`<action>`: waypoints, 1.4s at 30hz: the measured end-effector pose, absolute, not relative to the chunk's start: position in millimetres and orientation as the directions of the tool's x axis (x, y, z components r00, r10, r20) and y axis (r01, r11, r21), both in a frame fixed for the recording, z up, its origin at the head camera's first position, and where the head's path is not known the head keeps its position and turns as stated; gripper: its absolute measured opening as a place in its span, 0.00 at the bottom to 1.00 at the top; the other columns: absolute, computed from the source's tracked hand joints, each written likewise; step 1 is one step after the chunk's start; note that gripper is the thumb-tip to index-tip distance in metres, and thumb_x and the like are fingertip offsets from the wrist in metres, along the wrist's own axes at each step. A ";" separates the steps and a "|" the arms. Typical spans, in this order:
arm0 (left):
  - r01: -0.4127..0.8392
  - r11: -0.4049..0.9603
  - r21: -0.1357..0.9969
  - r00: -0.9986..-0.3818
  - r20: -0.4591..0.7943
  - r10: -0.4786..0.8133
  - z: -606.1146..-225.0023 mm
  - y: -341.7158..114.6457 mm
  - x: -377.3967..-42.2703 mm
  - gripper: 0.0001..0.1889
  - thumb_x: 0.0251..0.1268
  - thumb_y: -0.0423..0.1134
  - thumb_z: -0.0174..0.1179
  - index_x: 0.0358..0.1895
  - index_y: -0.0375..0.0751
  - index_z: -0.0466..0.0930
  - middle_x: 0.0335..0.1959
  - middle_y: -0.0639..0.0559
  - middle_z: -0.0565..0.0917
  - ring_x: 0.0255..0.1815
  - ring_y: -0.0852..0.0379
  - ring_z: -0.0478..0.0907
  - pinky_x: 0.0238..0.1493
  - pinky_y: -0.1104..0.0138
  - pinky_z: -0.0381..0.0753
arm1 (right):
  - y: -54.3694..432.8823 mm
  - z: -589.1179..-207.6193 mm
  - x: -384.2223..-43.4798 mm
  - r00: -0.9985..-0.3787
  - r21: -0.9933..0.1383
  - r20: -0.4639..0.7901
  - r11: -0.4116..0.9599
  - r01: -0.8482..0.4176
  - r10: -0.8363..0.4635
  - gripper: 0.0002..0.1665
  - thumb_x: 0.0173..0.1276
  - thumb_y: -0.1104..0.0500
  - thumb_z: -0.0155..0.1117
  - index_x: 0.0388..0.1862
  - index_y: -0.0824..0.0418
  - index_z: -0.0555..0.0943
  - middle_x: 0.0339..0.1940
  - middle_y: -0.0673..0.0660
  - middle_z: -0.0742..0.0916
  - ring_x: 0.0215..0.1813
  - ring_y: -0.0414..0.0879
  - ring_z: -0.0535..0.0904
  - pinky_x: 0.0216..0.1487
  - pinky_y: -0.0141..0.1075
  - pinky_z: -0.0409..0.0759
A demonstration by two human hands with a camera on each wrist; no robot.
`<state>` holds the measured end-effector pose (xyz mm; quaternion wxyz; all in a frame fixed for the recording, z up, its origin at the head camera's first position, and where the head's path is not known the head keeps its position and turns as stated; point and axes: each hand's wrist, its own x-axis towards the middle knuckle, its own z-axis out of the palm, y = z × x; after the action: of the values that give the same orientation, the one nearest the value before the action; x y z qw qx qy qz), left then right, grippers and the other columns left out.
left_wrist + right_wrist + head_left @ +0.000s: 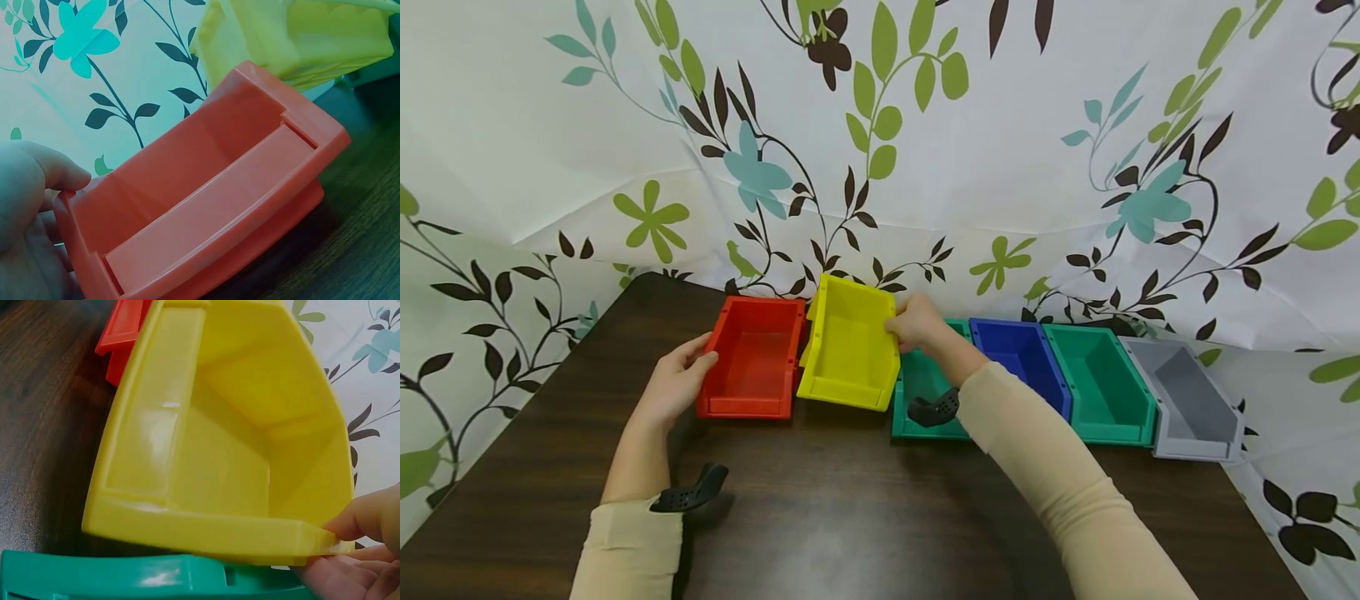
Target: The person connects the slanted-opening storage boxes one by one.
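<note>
My left hand (pixel 676 381) grips the left wall of a red plastic bin (pixel 754 354), its thumb over the rim; the left wrist view shows this thumb (pixel 65 169) at the bin's corner. With my right hand (pixel 917 325) I pinch the right rim of a yellow bin (pixel 853 342), which sits tilted between the red bin and a green bin (pixel 925 383). In the right wrist view the yellow bin (pixel 225 450) is empty inside, and its near wall is just above the green bin's rim (pixel 125 575). Whether the yellow bin's underside touches the table is hidden.
To the right stand a blue bin (pixel 1018 354), a second green bin (pixel 1097 383) and a grey bin (pixel 1187 400), side by side. All are on a dark wooden table (pixel 820 517). A leaf-patterned cloth (pixel 1000 167) hangs close behind the row.
</note>
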<state>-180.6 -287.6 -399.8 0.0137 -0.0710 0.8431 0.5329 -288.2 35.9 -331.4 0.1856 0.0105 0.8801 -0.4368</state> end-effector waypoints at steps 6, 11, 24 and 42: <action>-0.130 0.425 0.896 -0.990 -0.095 -0.103 -401.0 -288.3 -180.6 0.30 0.75 0.47 0.40 0.74 0.37 0.50 0.66 0.30 0.66 0.59 0.34 0.70 0.57 0.44 0.74 | 33.9 -331.8 -288.3 -0.929 -0.751 -0.335 0.640 0.163 -0.157 0.20 0.63 0.65 0.60 0.53 0.73 0.77 0.45 0.66 0.84 0.37 0.52 0.86 0.31 0.36 0.85; -0.123 0.417 0.900 -0.991 -0.088 -0.103 -401.2 -288.7 -180.4 0.30 0.75 0.47 0.40 0.74 0.37 0.50 0.66 0.30 0.66 0.59 0.33 0.71 0.56 0.45 0.75 | 33.0 -332.5 -288.3 -0.930 -0.748 -0.334 0.644 0.162 -0.154 0.18 0.63 0.66 0.60 0.51 0.73 0.79 0.44 0.65 0.85 0.37 0.51 0.86 0.31 0.36 0.85; -0.102 0.426 0.899 -0.993 -0.069 -0.091 -401.3 -288.5 -179.9 0.30 0.75 0.46 0.42 0.73 0.34 0.53 0.64 0.29 0.69 0.57 0.36 0.73 0.55 0.50 0.78 | 32.1 -330.2 -285.7 -0.936 -0.740 -0.325 0.653 0.161 -0.137 0.16 0.62 0.66 0.59 0.48 0.72 0.80 0.44 0.65 0.84 0.36 0.51 0.85 0.31 0.37 0.85; -0.096 0.399 0.912 -0.995 -0.075 -0.067 -403.9 -289.7 -181.6 0.31 0.74 0.47 0.43 0.74 0.36 0.51 0.66 0.30 0.67 0.60 0.35 0.72 0.55 0.51 0.78 | 32.2 -324.3 -289.1 -0.936 -0.733 -0.326 0.660 0.164 -0.130 0.18 0.64 0.64 0.59 0.52 0.71 0.79 0.46 0.65 0.84 0.38 0.52 0.86 0.30 0.35 0.85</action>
<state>-181.6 -289.7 -403.9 0.0131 -0.0488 0.8363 0.5459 -289.1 32.2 -324.3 0.1782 0.0094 0.8934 -0.4124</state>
